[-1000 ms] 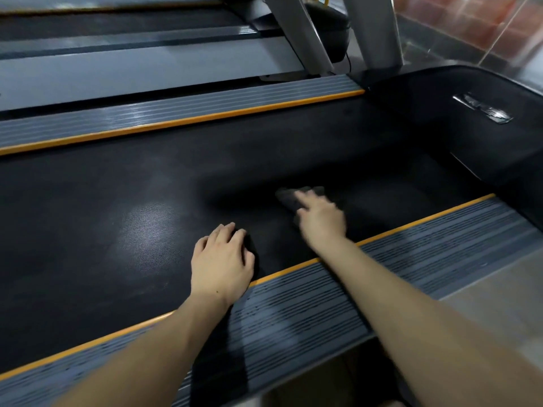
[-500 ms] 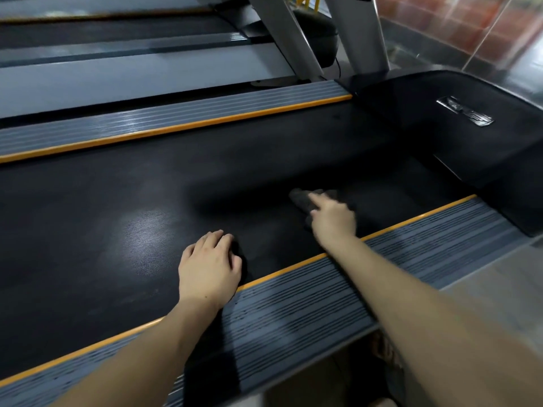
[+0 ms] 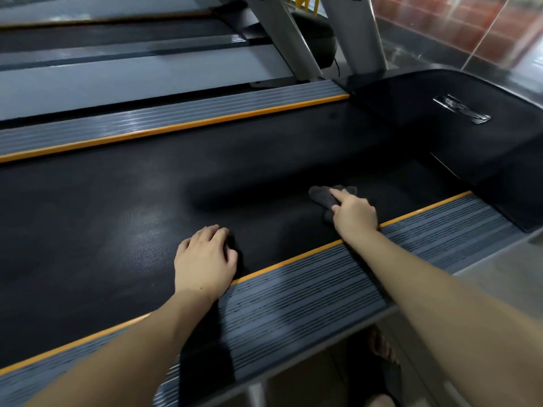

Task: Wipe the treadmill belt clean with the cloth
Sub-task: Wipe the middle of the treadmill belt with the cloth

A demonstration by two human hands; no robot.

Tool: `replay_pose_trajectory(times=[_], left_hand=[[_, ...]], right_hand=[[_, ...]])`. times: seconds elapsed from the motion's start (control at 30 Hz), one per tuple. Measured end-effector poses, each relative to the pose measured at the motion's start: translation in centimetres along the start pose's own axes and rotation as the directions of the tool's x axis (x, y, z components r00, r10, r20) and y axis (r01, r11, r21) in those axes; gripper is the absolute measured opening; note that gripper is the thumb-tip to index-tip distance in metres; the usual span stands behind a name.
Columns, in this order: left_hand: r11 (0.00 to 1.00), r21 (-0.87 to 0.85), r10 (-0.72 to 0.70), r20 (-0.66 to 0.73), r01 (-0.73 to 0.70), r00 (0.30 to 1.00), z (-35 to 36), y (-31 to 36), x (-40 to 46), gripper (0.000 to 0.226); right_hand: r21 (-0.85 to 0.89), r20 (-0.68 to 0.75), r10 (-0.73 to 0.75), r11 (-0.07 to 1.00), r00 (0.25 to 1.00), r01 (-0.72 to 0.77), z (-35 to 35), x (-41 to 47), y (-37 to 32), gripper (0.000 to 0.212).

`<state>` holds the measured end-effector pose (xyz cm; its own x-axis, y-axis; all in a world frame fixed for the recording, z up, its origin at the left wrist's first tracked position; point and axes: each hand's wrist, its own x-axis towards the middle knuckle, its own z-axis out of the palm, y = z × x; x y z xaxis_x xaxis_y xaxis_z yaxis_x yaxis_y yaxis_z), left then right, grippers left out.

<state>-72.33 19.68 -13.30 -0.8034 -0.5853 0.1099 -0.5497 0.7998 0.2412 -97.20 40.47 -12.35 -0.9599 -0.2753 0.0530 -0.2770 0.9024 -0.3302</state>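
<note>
Head view, right hand [image 3: 354,214] fingers [image 3: 338,196] pressing cloth [image 3: 321,196], belt [image 3: 117,201]

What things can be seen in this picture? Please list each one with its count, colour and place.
treadmill belt: one, black, across the middle of the view
side rails: two, grey ribbed with an orange edge strip, one near and one on the far side of the belt
cloth: one, dark grey, on the belt near its right end, under the right hand
motor cover: one, black with a small silver badge, at the right end of the belt
uprights: two, silver, top centre
second treadmill: one, grey and black, beyond the far rail
floor: grey, lower right
left hand: one, resting on the belt by the near rail
right hand: one, holding the cloth on the belt, forefinger stretched over it
</note>
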Motion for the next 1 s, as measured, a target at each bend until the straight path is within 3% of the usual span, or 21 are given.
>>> replay_pose_trajectory(times=[0.13, 0.27, 0.33, 0.57, 0.8, 1.0], left_hand=[[0.997, 0.053, 0.054, 0.003, -0.054, 0.999, 0.1, 0.3, 0.0, 0.035], [0.999, 0.034, 0.005, -0.004, -0.005, 1.0, 0.0, 0.4, -0.2, 0.038], [1.0, 0.026, -0.008, -0.022, 0.008, 1.0, -0.1, 0.4, -0.2, 0.041], [1.0, 0.01, 0.006, -0.014, -0.006, 1.0, -0.8, 0.6, -0.5, 0.039], [0.998, -0.06, 0.019, 0.042, -0.017, 0.999, -0.8, -0.8, -0.6, 0.035], [0.999, -0.018, 0.037, 0.081, -0.035, 0.996, -1.1, -4.6, 0.6, 0.038]], right_hand=[[0.062, 0.03, -0.001, 0.998, 1.0, -0.001, 1.4, -3.5, -4.3, 0.041], [0.083, 0.13, -0.277, 0.96, 0.952, 0.268, 4.2, -9.7, -10.4, 0.044], [0.105, 0.129, -0.337, 0.94, 0.933, 0.325, 4.8, -11.2, -11.7, 0.045], [0.153, 0.15, -0.332, 0.938, 0.931, 0.31, 3.8, -11.5, -11.5, 0.043], [0.044, 0.185, -0.302, 0.953, 0.935, 0.299, 3.1, -11.7, -12.0, 0.045], [0.136, 0.104, -0.26, 0.96, 0.96, 0.246, 4.8, -10.8, -13.6, 0.042]])
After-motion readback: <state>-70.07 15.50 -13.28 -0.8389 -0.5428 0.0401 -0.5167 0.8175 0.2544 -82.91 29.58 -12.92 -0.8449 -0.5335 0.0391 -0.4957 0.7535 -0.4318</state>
